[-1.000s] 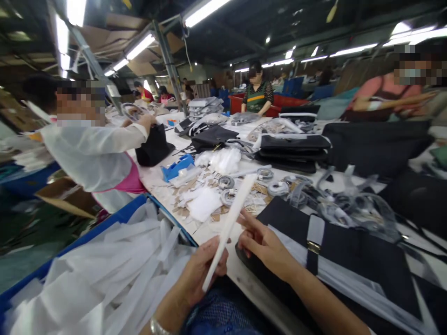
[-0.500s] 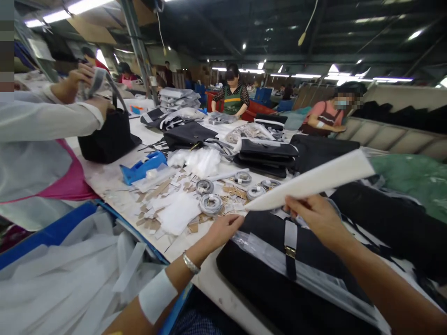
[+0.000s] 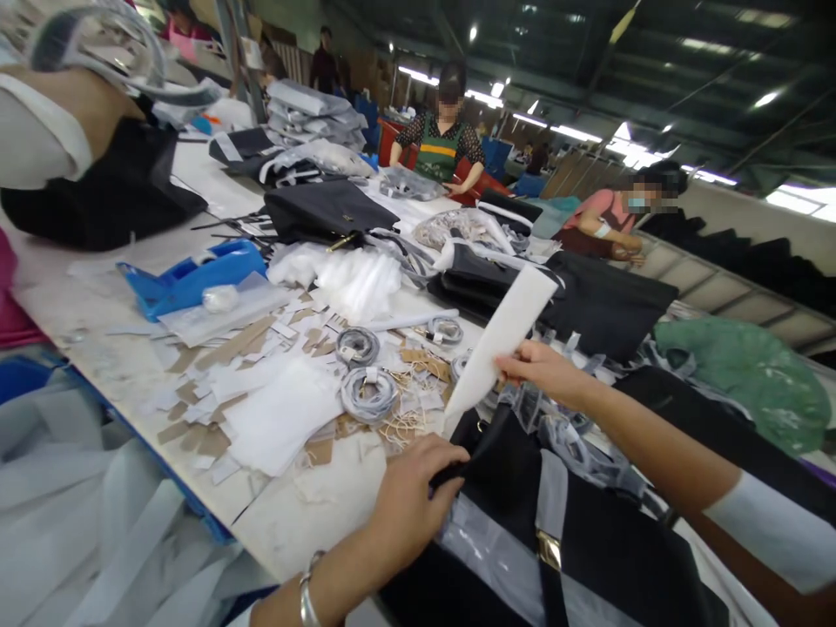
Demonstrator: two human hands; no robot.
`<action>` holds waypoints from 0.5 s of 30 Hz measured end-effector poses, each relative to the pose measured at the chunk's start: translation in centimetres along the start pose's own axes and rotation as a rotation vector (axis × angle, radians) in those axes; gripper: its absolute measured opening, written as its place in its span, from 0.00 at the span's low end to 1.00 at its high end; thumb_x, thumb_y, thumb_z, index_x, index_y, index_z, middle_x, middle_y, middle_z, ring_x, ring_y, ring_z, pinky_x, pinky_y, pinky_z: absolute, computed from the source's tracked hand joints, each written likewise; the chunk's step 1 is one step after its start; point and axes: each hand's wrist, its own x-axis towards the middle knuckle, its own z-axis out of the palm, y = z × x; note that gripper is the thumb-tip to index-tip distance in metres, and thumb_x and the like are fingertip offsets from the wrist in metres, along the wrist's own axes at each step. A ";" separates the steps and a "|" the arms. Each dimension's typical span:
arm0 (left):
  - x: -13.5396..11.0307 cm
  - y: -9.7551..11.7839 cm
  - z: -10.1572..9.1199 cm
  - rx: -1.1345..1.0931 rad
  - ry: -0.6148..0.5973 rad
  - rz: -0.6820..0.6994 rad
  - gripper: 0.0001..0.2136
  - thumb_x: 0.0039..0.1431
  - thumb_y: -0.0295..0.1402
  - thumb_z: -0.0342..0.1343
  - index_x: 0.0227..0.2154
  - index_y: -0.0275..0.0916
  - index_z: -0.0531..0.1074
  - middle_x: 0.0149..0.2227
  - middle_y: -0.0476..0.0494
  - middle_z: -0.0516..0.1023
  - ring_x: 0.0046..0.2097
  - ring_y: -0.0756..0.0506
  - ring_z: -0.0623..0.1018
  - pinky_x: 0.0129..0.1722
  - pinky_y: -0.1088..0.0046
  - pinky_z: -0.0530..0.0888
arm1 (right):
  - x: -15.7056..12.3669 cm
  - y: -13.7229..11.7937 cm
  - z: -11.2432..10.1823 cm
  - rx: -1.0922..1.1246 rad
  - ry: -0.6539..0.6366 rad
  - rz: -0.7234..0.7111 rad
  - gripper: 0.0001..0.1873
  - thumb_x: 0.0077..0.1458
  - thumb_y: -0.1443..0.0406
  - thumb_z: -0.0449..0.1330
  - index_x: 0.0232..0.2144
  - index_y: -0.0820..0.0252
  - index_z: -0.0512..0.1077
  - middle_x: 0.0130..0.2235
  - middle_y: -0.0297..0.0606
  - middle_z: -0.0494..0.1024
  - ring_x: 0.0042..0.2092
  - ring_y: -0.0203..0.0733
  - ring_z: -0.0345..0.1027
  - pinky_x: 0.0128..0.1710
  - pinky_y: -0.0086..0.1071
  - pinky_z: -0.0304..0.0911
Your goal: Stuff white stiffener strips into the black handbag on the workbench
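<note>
Now swung upright against half a second ago: white strip (image 3: 502, 344), pinched near its lower part by fingers of right hand (image 3: 545, 370), upper end well above the fingertips. Left hand (image 3: 408, 505) moved onto black bag (image 3: 607, 540), fingers closed on the bag's dark edge. Grey strap with gold buckle (image 3: 547, 549) just right of those fingers. Coiled grey cords (image 3: 369, 392) and paper scraps (image 3: 261, 409) on table (image 3: 293, 522), beyond left fingertips. Blue tape dispenser (image 3: 196, 274) far off to the left.
</note>
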 end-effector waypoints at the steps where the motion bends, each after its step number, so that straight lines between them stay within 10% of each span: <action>1: -0.2 0.2 0.2 0.015 0.002 0.039 0.12 0.59 0.26 0.56 0.44 0.45 0.75 0.42 0.44 0.77 0.45 0.43 0.75 0.46 0.65 0.71 | 0.3 0.0 -0.3 0.013 -0.064 0.014 0.21 0.52 0.49 0.64 0.28 0.63 0.72 0.26 0.34 0.75 0.26 0.34 0.64 0.26 0.27 0.59; 9: -1.0 0.8 0.3 0.078 0.026 0.210 0.13 0.65 0.23 0.49 0.47 0.43 0.72 0.40 0.45 0.76 0.40 0.46 0.73 0.39 0.69 0.71 | -0.7 0.6 0.3 0.019 -0.540 0.342 0.24 0.47 0.51 0.69 0.36 0.66 0.78 0.32 0.40 0.81 0.34 0.42 0.74 0.35 0.31 0.68; 15: -1.2 0.9 -0.1 0.036 0.013 0.147 0.12 0.65 0.27 0.53 0.49 0.44 0.72 0.43 0.46 0.77 0.43 0.47 0.74 0.43 0.72 0.72 | -2.1 1.4 1.1 0.111 -0.593 0.487 0.20 0.43 0.59 0.71 0.40 0.60 0.80 0.37 0.38 0.82 0.41 0.50 0.75 0.45 0.36 0.70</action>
